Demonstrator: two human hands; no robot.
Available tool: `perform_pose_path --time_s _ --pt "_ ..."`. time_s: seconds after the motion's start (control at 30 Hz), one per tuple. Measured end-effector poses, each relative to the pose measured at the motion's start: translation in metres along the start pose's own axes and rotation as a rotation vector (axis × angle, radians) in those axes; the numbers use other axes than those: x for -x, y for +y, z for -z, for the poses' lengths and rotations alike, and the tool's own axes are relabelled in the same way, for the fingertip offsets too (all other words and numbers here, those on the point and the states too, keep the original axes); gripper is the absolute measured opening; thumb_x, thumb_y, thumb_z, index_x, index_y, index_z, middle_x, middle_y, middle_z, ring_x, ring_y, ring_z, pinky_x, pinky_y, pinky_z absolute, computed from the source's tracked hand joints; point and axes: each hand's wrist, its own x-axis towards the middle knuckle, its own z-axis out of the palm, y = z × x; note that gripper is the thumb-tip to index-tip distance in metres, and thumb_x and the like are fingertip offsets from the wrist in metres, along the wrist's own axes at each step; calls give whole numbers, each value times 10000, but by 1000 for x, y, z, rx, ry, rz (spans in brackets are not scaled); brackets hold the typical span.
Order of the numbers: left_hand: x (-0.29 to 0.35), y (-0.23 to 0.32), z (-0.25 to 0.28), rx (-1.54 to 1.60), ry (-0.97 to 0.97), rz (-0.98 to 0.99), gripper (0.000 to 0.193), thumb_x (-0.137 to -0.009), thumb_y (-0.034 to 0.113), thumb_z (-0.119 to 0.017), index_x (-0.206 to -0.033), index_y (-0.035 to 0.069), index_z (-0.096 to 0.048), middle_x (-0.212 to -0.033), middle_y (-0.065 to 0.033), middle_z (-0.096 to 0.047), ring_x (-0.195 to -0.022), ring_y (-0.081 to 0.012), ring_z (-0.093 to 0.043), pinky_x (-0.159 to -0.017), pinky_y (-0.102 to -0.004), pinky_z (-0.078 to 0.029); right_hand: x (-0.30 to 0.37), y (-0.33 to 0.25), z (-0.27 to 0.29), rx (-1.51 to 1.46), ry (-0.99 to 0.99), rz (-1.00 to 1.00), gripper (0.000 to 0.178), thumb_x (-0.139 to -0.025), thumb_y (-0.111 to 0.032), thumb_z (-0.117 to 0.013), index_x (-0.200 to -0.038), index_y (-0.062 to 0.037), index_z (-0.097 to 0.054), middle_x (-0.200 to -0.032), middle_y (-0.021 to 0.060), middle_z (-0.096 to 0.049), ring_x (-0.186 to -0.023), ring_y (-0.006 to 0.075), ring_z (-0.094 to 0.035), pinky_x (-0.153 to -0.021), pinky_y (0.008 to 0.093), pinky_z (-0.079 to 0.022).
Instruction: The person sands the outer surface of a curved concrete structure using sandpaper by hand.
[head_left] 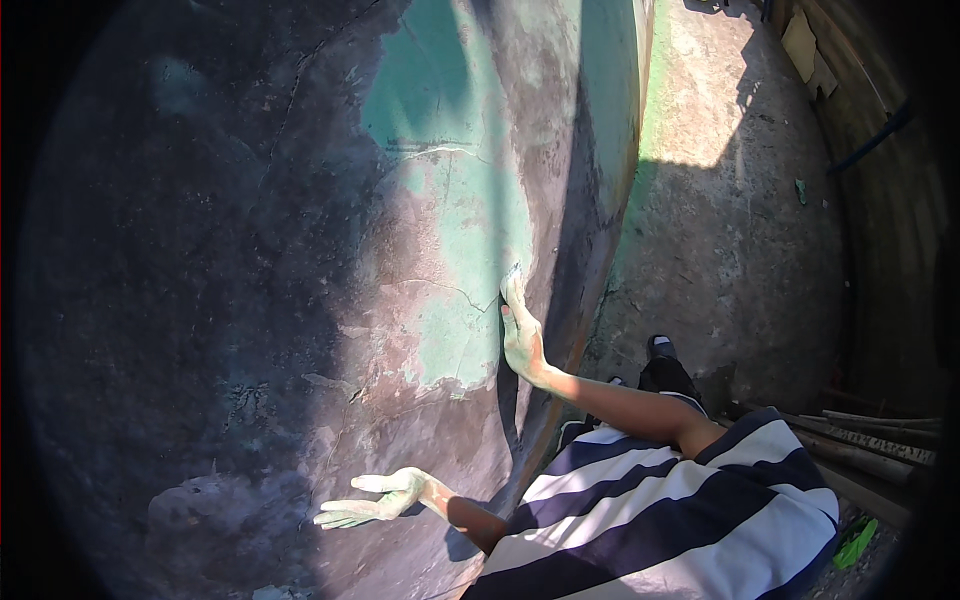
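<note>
Wall (250, 300), grey with worn turquoise patches (480, 210), rises on the person's left, beside a concrete path (740, 230). Person close by it, striped shirt (680, 520). Right hand (522, 335) extended, fingers straight, at the wall face; from where I stand, contact unclear. Left hand (375, 500) spread wide, thumb apart, holding nothing. Both coated pale green. Bright green scrap (855, 543) behind.
</note>
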Motion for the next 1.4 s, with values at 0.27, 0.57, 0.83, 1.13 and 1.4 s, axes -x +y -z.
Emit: perform_pose_path --time_s 0.27,0.57,0.83,1.13,1.4 --pt "-67 -29 -9 212 280 -207 221 -991 34 -551 -882 -91 -698 -888 -173 -744 -882 -332 -694 -858 -419 -556 -71 27 9 23 100 -148 436 -1071 -159 -410 -1484 -22 -421 -1573 220 -349 -1486 320 -300 -1182 358 -270" --pt "-58 -39 -6 420 122 -379 243 -887 25 -554 -679 -38 -662 -705 -151 -700 -678 -288 -633 -672 -375 -531 -25 10 8 60 -92 -61 482 -1072 -117 -433 -1533 -23 -326 -1590 171 -336 -1490 244 -260 -1187 333 -245" --pt "-82 -32 10 712 -269 -476 105 -822 57 -683 -736 10 -724 -731 -90 -724 -673 -238 -664 -686 -327 -493 92 -43 -12 -86 -349 -45 459 -1048 -75 -446 -1493 24 -392 -1616 214 -258 -1522 295 -187 -1226 389 -144" --pt "-149 52 -7 809 -774 -1025 333 -784 210 -772 -1094 94 -730 -1088 -32 -723 -1008 -194 -669 -896 -366 -504 75 -41 -10 16 -240 -22 469 -1052 -87 -415 -1509 7 -369 -1609 213 -276 -1515 298 -216 -1219 359 -181" --pt "-133 68 -70 427 -662 -1359 388 -878 209 -585 -1250 122 -648 -1347 -33 -615 -1310 -194 -526 -1158 -406 -351 63 -48 -14 -108 -187 -75 439 -1034 -39 -425 -1466 31 -428 -1581 211 -335 -1502 297 -251 -1209 359 -224"
